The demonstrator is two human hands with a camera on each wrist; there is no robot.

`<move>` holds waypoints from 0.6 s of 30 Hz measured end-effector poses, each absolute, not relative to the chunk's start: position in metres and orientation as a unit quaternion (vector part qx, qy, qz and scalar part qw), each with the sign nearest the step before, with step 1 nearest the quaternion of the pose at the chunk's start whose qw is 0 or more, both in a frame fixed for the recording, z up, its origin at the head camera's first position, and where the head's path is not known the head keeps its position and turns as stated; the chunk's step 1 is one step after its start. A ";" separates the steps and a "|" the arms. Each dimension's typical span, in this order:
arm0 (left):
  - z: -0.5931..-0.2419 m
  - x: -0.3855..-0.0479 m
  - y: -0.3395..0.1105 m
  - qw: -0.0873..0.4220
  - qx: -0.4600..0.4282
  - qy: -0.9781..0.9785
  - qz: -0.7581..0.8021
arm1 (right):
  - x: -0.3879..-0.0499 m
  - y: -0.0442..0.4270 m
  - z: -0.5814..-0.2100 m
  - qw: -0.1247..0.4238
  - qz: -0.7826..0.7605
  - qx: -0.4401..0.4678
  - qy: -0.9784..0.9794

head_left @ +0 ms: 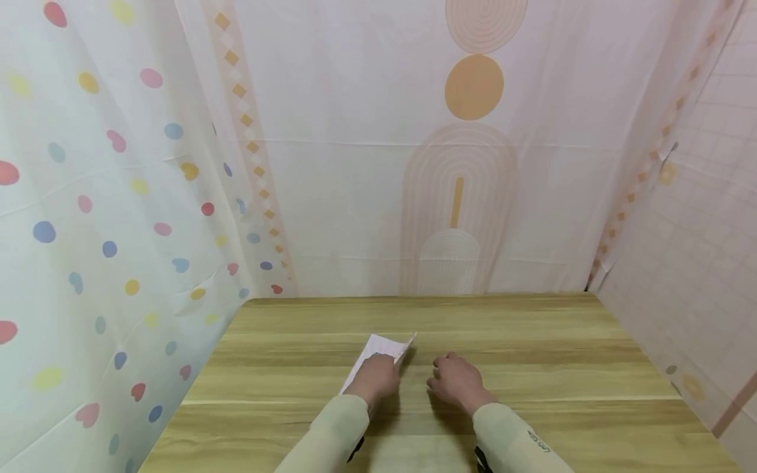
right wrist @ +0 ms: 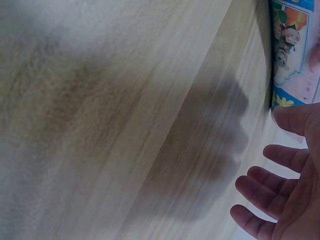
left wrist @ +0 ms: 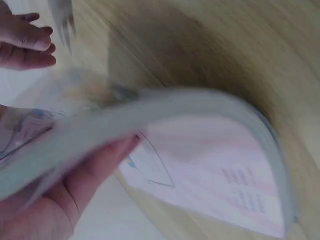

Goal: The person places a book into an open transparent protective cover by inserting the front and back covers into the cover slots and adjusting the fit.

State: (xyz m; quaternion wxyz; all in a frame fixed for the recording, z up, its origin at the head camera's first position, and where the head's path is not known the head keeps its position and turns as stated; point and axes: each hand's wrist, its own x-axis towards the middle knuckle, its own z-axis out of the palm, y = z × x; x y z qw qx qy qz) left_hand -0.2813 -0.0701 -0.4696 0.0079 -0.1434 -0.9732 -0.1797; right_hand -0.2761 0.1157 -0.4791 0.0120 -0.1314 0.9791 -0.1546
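Note:
A thin picture booklet [head_left: 387, 346] with pale pink pages stands partly opened over the table, left of its middle. My left hand [head_left: 377, 378] grips it by its near part. In the left wrist view the booklet [left wrist: 215, 155] bends in a blurred curve, and a finger lies against a pink page. A colourful cover [right wrist: 295, 55] with cartoon figures shows at the upper right of the right wrist view. My right hand [head_left: 458, 381] hovers to the right of the booklet, apart from it and holding nothing; its fingers [right wrist: 262, 192] are spread and slightly bent.
Under both hands lies a wood-grain table [head_left: 550, 341]. Behind it hangs a pale curtain [head_left: 343, 197] with tan shapes. A curtain with coloured dots [head_left: 118, 197] borders the left side, and a pale grid-patterned one [head_left: 710, 263] the right.

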 end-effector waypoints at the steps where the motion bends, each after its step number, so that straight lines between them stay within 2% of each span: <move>1: -0.468 -0.282 -0.071 0.003 -0.146 -0.971 -0.191 | -0.276 0.116 -0.479 0.014 -0.156 -0.131 0.979; 9: -0.460 -0.282 -0.077 -0.120 -0.085 -0.918 -0.368 | -0.276 0.117 -0.477 0.014 -0.167 -0.133 0.977; 18: -0.462 -0.277 -0.077 -0.147 -0.057 -0.886 -0.436 | -0.275 0.115 -0.480 0.014 -0.185 -0.130 0.974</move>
